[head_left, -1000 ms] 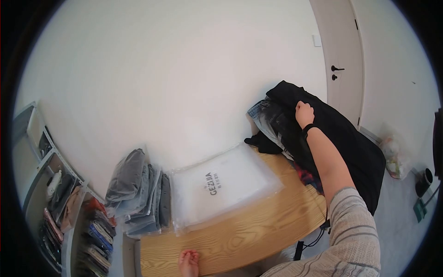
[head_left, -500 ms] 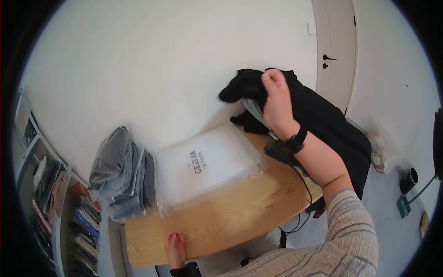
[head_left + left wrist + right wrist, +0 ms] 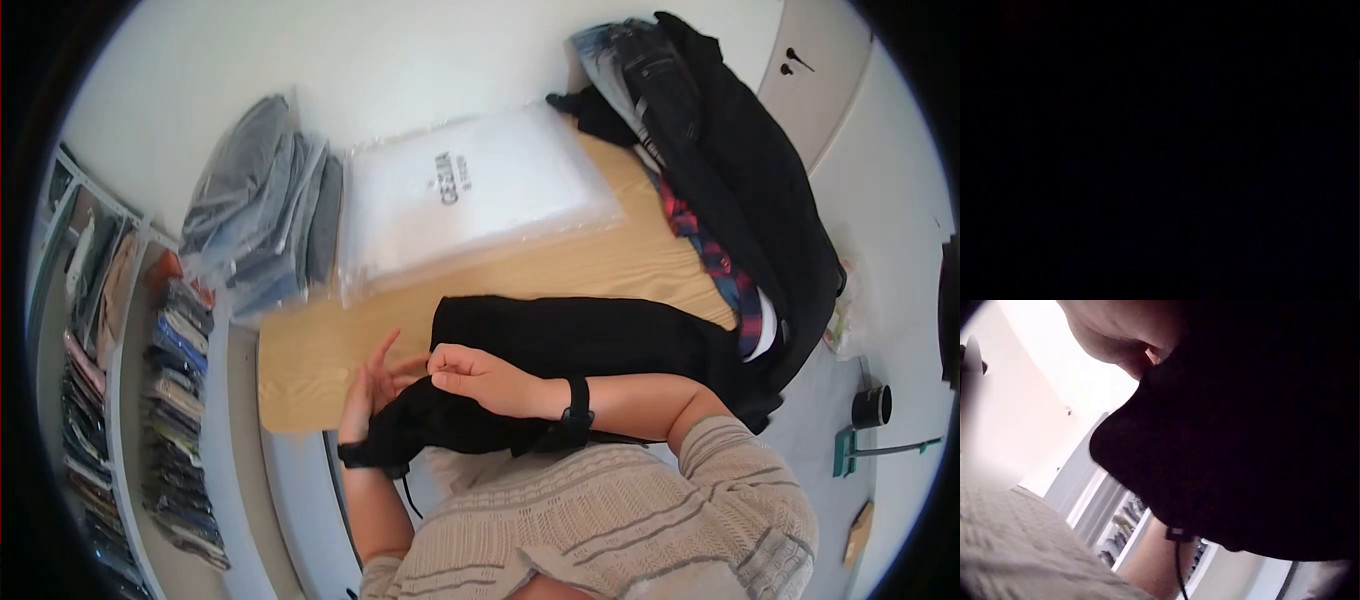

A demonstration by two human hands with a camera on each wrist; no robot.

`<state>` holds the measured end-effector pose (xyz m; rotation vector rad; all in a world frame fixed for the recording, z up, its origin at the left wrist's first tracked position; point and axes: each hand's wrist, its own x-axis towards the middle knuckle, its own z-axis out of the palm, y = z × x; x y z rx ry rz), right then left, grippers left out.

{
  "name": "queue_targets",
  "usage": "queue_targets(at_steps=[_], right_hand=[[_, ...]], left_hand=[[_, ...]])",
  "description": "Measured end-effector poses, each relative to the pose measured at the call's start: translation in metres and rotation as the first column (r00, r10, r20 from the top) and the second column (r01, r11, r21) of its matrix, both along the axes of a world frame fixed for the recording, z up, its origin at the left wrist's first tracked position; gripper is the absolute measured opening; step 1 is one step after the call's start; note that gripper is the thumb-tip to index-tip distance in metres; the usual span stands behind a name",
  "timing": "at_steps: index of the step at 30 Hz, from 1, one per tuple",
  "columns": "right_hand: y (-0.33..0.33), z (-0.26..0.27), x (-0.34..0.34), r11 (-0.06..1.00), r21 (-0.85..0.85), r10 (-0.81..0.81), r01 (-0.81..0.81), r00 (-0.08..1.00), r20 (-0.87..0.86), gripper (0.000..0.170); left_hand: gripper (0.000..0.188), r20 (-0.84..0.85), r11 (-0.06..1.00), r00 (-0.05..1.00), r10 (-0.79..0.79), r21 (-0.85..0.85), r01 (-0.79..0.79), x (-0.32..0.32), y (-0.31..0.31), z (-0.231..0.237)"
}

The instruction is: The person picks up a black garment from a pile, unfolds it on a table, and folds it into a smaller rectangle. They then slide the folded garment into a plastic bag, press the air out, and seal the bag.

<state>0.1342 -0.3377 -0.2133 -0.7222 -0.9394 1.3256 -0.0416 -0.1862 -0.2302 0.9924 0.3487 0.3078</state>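
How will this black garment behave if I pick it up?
Likely floppy: the black garment sags below the right hand. It probably won't roll, since part of it lies spread over the table.

The right hand (image 3: 490,382) grips a black garment (image 3: 590,330) spread over the front of the table (image 3: 300,375). The left hand (image 3: 375,388) is beside it, fingers extended, with black cloth against its wrist. Behind lie a clear bag (image 3: 520,185) with dark lettering and a stack of bagged grey clothes (image 3: 265,210). A clothes pile (image 3: 740,150) drapes over the table's right end; shelves (image 3: 240,450) stand left.
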Motion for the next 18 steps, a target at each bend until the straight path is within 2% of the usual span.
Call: queue_targets(at_steps=[1,2,3,4,5,6,8,9,10,12,13,15,17,18], right_hand=[[0.0,-0.013,-0.002,1.0,-0.022,-0.014,0.016,0.996,0.087,0.009],[0.001,-0.027,-0.002,0.999,-0.043,-0.025,0.033,0.984,0.176,0.009],[0.003,-0.04,-0.001,0.999,-0.017,-0.041,0.043,0.994,0.104,0.01],[0.003,-0.039,0.002,1.0,-0.02,-0.004,0.005,0.999,0.043,0.009],[0.0,-0.036,0.006,0.998,-0.061,0.017,-0.008,0.99,0.138,0.01],[-0.004,-0.032,0.008,0.995,-0.098,0.04,-0.018,0.972,0.232,0.01],[-0.007,-0.034,0.004,0.996,-0.091,0.03,-0.003,0.956,0.29,0.01],[-0.009,-0.035,0.002,0.997,-0.076,0.009,0.019,0.936,0.351,0.01],[-0.009,-0.037,0.001,0.997,-0.081,0.025,0.003,0.938,0.345,0.01],[-0.007,-0.04,-0.001,0.999,-0.043,-0.017,0.031,0.959,0.284,0.011],[-0.006,-0.04,-0.002,0.999,-0.029,-0.015,0.022,0.971,0.239,0.01],[-0.01,-0.033,-0.002,0.999,-0.048,-0.001,0.015,0.96,0.28,0.01],[-0.012,-0.028,-0.001,0.997,-0.063,-0.014,0.041,0.923,0.384,0.007],[-0.012,-0.027,0.0,0.998,-0.058,-0.006,0.03,0.925,0.38,0.007]], left_hand=[[0.07,-0.024,0.987,0.992,-0.12,0.108,0.122,0.0,0.005,-0.004],[0.07,-0.037,0.99,0.993,-0.109,0.087,0.112,-0.001,0.006,-0.006],[0.066,-0.16,0.951,0.98,-0.119,0.266,0.159,0.001,0.002,0.002],[0.062,-0.28,0.876,0.954,-0.108,0.428,0.224,0.003,0.0,0.011],[0.055,-0.324,0.829,0.942,-0.089,0.5,0.25,0.004,0.001,0.02],[0.055,-0.328,0.837,0.941,-0.079,0.491,0.241,0.003,0.002,0.026],[0.051,-0.438,0.727,0.899,0.0,0.617,0.301,0.001,0.006,0.043],[0.046,-0.484,0.623,0.87,0.098,0.711,0.326,0.0,0.005,0.058],[0.046,-0.49,0.631,0.865,0.109,0.706,0.321,0.001,0.004,0.072],[0.039,-0.498,0.517,0.833,0.242,0.792,0.324,-0.004,-0.001,0.089],[0.039,-0.502,0.526,0.824,0.261,0.79,0.315,-0.01,-0.004,0.088],[0.036,-0.701,0.488,0.661,0.267,0.69,0.535,-0.024,-0.007,0.085],[0.036,-0.689,0.517,0.663,0.291,0.697,0.497,-0.045,-0.013,0.06],[0.038,-0.672,0.536,0.677,0.299,0.706,0.464,-0.055,-0.016,0.045]])
